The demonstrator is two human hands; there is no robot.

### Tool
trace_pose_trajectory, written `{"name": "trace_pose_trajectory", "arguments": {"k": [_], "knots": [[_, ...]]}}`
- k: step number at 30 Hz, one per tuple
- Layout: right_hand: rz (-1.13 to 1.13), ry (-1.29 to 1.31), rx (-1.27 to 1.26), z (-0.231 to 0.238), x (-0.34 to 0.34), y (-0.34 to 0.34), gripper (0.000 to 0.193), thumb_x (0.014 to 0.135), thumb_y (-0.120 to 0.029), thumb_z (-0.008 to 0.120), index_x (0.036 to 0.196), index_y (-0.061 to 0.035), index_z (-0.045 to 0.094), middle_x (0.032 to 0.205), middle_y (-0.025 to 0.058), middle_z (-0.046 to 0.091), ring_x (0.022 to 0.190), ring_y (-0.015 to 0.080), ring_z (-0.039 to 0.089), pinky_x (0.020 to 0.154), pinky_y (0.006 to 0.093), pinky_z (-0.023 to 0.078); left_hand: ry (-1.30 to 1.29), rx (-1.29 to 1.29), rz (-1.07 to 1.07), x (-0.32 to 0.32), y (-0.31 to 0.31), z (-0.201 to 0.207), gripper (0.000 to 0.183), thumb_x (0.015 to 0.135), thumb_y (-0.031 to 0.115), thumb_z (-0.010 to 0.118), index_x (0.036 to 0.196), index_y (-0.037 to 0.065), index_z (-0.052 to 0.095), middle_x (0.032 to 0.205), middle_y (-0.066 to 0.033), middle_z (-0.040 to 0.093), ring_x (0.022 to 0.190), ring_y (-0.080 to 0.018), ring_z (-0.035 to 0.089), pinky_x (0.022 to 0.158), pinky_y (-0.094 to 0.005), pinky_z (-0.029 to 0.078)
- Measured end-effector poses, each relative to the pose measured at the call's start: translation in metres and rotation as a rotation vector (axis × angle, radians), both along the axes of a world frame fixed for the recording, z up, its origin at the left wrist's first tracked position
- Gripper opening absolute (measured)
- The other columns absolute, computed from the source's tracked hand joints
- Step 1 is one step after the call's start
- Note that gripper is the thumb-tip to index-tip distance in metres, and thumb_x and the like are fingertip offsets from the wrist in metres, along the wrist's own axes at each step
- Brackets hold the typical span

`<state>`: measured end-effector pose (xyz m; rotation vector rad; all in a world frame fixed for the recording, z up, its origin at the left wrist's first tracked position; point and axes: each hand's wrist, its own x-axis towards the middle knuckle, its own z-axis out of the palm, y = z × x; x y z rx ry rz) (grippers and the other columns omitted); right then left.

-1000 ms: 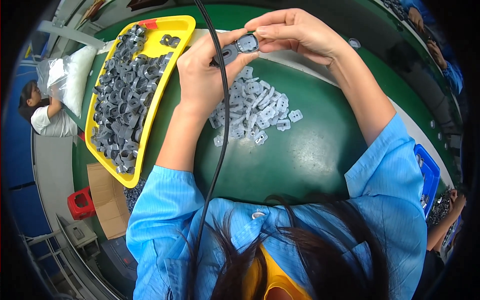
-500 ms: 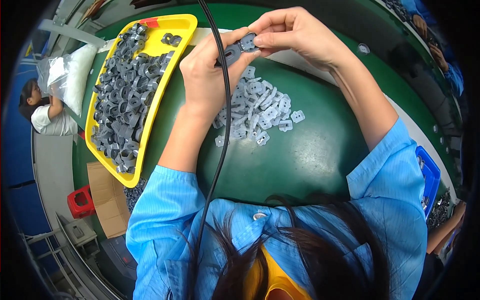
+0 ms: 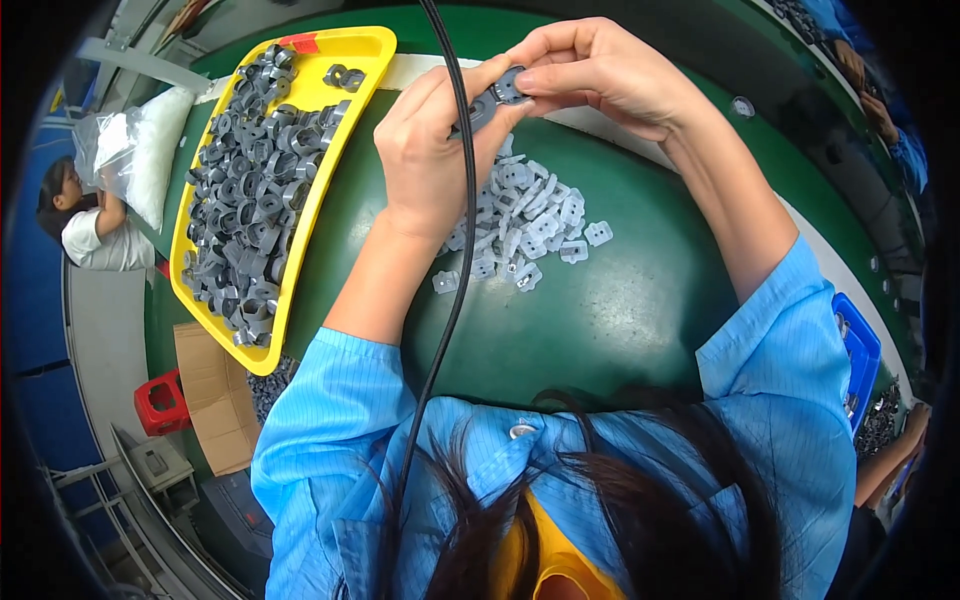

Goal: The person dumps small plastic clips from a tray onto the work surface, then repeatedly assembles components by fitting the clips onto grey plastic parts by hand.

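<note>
Rightward across the head view our left hand (image 3: 428,150) has shifted a little since a second ago, and the dark-grey elongated plastic piece with a rounded end (image 3: 508,88) has turned: its pale oval face showed then, and a darker side with small dark spots shows now. We have the piece raised between both hands at the top middle, beyond the heap of translucent pale-grey flat plastic plates (image 3: 540,225) on the smooth dark-green tabletop (image 3: 560,340).

Its long axis runs obliquely, from lower left inside our left hand to upper right, so the rounded end points away from our body and toward our right hand (image 3: 620,85).

Our left forearm rises steeply, and the left thumb and fingers pinch the piece from both sides. Our right forearm slants in from the right with the wrist bent inward; its thumb and forefinger press together on the rounded end, while the other fingers curl behind, partly hidden.

Left of us stands the shallow yellow plastic tray (image 3: 305,95) heaped with dark-grey ring-shaped plastic parts (image 3: 260,200). One thick black cable (image 3: 472,200) crosses our view in front of the left hand.
</note>
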<state>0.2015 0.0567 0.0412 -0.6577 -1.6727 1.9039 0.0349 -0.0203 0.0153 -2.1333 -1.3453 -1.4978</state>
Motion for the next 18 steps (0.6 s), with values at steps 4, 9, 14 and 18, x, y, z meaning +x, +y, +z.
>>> {"name": "trace_pose_trajectory", "arguments": {"k": [4, 9, 14, 18], "knots": [[-0.069, -0.096, 0.179, 0.001, -0.005, -0.005, 0.023, 0.079, -0.012, 0.068, 0.100, -0.0034, 0.063, 0.087, 0.0032, 0.064, 0.076, 0.0087, 0.062, 0.074, 0.0228, 0.050, 0.011, 0.063, -0.003, -0.002, -0.002, 0.002, 0.040, 0.061, 0.007, 0.080, 0.099, 0.006, 0.068, 0.077, -0.0065, 0.063, 0.065, -0.0187, 0.059, 0.060, -0.0273, 0.049], [0.088, 0.182, -0.055, -0.003, -0.005, -0.001, 0.021, 0.079, -0.006, 0.063, 0.099, -0.0034, 0.058, 0.090, 0.0019, 0.062, 0.082, 0.0057, 0.059, 0.075, 0.0191, 0.048, -0.207, -0.068, -0.195, 0.000, 0.000, 0.003, 0.039, 0.063, 0.008, 0.081, 0.100, 0.005, 0.068, 0.079, -0.0067, 0.064, 0.068, -0.0160, 0.061, 0.061, -0.0255, 0.049], [0.194, 0.188, -0.097, -0.013, -0.002, 0.008, 0.018, 0.078, -0.007, 0.064, 0.094, -0.0051, 0.056, 0.084, -0.0011, 0.059, 0.075, 0.0026, 0.055, 0.070, 0.0160, 0.046, -0.240, -0.212, -0.254, 0.004, -0.003, 0.008, 0.039, 0.067, 0.010, 0.081, 0.101, 0.004, 0.064, 0.080, -0.0074, 0.065, 0.069, -0.0153, 0.062, 0.064, -0.0261, 0.050], [0.055, 0.060, -0.119, -0.019, -0.002, 0.019, 0.020, 0.076, -0.010, 0.067, 0.092, -0.0061, 0.056, 0.082, -0.0006, 0.059, 0.074, 0.0039, 0.055, 0.069, 0.0166, 0.045, -0.422, -0.551, -0.164, -0.009, 0.007, -0.008, 0.038, 0.071, 0.018, 0.080, 0.098, 0.002, 0.058, 0.080, -0.0080, 0.065, 0.070, -0.0131, 0.062, 0.065, -0.0263, 0.050]]}}
